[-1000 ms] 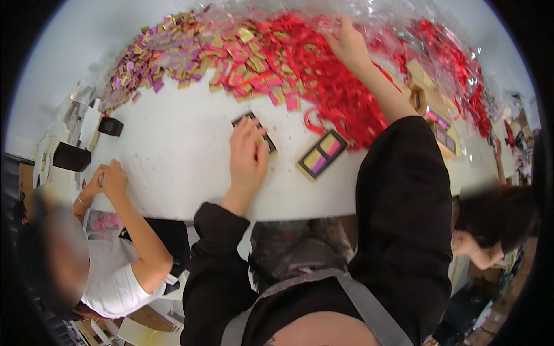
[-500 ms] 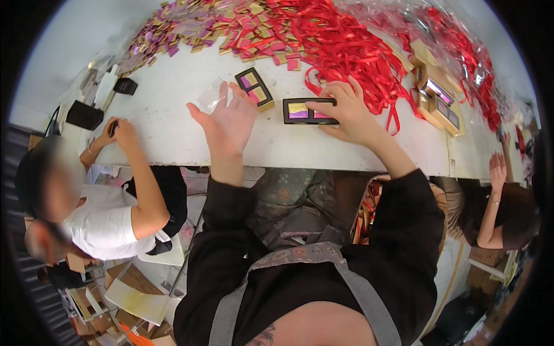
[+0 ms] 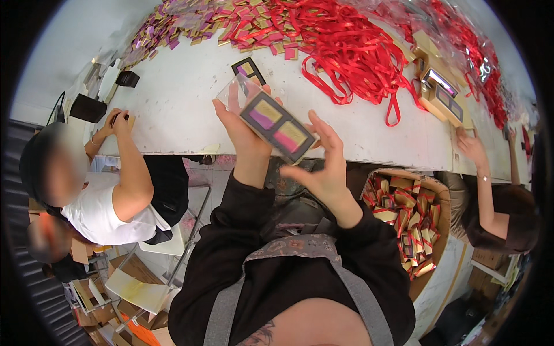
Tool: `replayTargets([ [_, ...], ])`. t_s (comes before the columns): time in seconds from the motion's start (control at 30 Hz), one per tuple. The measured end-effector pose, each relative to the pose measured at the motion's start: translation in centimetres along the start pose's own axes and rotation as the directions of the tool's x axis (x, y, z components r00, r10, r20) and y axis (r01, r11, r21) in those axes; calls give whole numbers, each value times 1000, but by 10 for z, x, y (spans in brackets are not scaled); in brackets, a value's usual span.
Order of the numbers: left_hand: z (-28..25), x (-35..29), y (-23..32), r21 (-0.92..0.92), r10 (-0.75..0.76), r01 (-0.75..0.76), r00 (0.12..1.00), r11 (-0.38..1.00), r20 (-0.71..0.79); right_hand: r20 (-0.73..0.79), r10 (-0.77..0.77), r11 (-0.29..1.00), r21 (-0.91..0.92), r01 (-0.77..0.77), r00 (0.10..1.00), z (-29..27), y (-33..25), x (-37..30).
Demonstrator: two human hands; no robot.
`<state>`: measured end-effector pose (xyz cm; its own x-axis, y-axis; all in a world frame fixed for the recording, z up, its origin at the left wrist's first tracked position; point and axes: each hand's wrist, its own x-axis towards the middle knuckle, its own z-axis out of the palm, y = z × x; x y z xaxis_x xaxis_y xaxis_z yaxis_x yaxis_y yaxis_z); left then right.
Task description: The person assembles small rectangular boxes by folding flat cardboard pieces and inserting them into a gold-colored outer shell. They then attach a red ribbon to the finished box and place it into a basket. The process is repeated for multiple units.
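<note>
A small black-framed box (image 3: 280,130) with a gold-and-purple square and a gold-and-pink square is tilted above the table's front edge. My left hand (image 3: 249,130) is closed around its left side, palm up. A clear plastic piece (image 3: 236,89) sticks out past the box's upper left end; I cannot tell whether it wraps the box. Beside the box's right end is my right hand (image 3: 328,170), open, thumb and fingers spread, fingertips close to the edge. A second two-compartment box (image 3: 248,70) lies on the table just beyond my left hand, partly hidden.
Red ribbons (image 3: 352,57) and many small gold, pink and purple squares (image 3: 254,29) heap along the far side. Gold boxes (image 3: 444,106) stand at right. A carton (image 3: 441,230) of ribboned boxes sits below the table. A person (image 3: 109,190) works at left, another (image 3: 490,202) at right.
The box in my right hand has been lifted off the table and brought to my left hand with the clear plastic. My right hand has opened and come nearer.
</note>
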<state>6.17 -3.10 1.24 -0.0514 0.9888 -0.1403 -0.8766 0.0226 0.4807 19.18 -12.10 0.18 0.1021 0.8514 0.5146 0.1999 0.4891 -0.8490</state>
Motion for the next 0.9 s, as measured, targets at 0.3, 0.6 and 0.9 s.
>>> replayTargets([
  [0.3,-22,-75,-21,741,49,-81,997,666,65,214,-210,977,0,215,954,-35,-3,7],
  [0.6,-23,-88,-12,862,-61,-328,924,388,378,11,383,826,444,-348,924,-3,13,-1],
  [0.9,-45,-90,-15,890,-179,-247,925,384,335,-118,457,792,505,-343,882,7,26,-30],
])
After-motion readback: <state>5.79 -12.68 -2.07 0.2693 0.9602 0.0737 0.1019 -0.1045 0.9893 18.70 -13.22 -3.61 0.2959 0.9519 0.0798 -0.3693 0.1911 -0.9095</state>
